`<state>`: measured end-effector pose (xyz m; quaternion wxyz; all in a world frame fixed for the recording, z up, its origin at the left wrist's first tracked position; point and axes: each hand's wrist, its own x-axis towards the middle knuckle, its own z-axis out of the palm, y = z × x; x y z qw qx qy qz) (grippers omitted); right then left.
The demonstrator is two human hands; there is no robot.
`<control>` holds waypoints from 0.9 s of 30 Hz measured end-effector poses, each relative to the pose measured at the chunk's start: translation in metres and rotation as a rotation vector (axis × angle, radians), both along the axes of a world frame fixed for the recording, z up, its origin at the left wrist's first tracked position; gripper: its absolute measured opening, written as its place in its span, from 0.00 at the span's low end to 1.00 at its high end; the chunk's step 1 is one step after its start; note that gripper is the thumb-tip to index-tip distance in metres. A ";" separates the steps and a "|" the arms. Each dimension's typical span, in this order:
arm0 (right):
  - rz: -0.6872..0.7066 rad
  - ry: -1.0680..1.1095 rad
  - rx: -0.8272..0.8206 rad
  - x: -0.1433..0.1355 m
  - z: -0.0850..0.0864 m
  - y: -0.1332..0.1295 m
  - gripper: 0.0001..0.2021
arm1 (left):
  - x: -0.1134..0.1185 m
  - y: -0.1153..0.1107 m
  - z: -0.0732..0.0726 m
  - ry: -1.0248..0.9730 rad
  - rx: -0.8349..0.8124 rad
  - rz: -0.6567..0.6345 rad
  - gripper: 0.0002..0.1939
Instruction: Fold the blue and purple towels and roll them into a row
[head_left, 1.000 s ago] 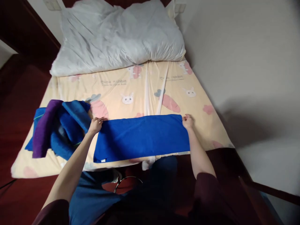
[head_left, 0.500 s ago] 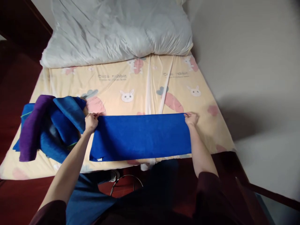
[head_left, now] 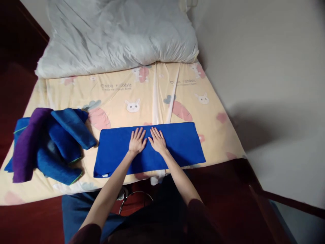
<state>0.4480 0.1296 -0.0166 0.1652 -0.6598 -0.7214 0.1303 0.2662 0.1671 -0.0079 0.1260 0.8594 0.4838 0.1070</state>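
A blue cloth point(head_left: 181, 144), folded into a long rectangle, lies flat near the front edge of the bed. My left hand point(head_left: 137, 140) rests palm down on its middle with fingers spread. Just right of it, my right hand point(head_left: 157, 139) also lies flat on the cloth, fingers apart. The two hands are side by side, thumbs close together, and neither holds anything. A small white tag point(head_left: 105, 176) shows at the cloth's near left corner. To the left sits a loose pile of cloths, with a purple one point(head_left: 27, 145) and several blue ones point(head_left: 73, 127).
The bed's yellow rabbit-print sheet point(head_left: 122, 118) spreads under everything. A bulky pale quilt point(head_left: 119, 37) covers the far end. A grey wall point(head_left: 274, 84) stands along the right side. Below the front edge, a metal ring point(head_left: 137, 192) shows near my legs.
Both hands have let go of the cloth's far corners and moved inward to its middle, where they now lie flat. The view has shifted slightly.
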 end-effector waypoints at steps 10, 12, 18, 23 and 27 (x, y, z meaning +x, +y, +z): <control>-0.554 -0.123 -0.169 0.235 0.000 -0.020 0.36 | -0.156 0.058 0.010 -0.045 0.031 0.490 0.36; -0.571 -0.124 -0.180 0.251 -0.001 -0.021 0.37 | -0.166 0.065 0.011 -0.044 0.009 0.538 0.36; -0.577 -0.175 -0.198 0.253 -0.007 -0.022 0.37 | -0.165 0.071 0.007 0.023 -0.024 0.591 0.37; -0.509 -0.270 -0.134 0.217 0.031 0.001 0.34 | -0.159 0.070 0.019 0.025 0.003 0.584 0.37; -0.252 -0.152 -0.024 0.101 0.063 -0.002 0.35 | -0.124 0.035 0.044 -0.016 0.077 0.475 0.37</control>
